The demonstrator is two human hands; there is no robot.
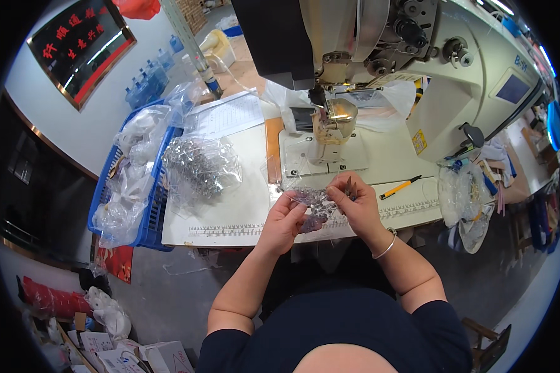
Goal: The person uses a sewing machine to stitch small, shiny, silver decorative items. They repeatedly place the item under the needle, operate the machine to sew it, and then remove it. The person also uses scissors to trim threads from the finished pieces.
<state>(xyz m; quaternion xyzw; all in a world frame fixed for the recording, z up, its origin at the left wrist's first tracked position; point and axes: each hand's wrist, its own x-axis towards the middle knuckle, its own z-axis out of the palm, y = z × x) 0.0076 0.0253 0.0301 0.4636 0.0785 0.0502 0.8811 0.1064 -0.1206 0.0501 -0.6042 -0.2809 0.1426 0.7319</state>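
My left hand [284,224] and my right hand [359,208] meet over the front edge of the sewing table. Between them they hold a see-through piece with silvery beads or sequins [317,200], the left with its fingers closed on it, the right pinching its other side. A small pointed dark metal tool, which looks like thread snips [351,188], also sits in my right hand; its lower part is hidden by the fingers. Just beyond the hands stands the sewing machine [336,124]. To the left lies a heap of similar glittering see-through pieces [202,166].
A yellow pen [399,188] lies right of my right hand, beside the ruler strip [230,230] along the table edge. Far left stands a blue basket [152,211] with plastic bags. A paper sheet [230,114] lies behind the heap. Plastic wrappings [466,193] crowd the right end.
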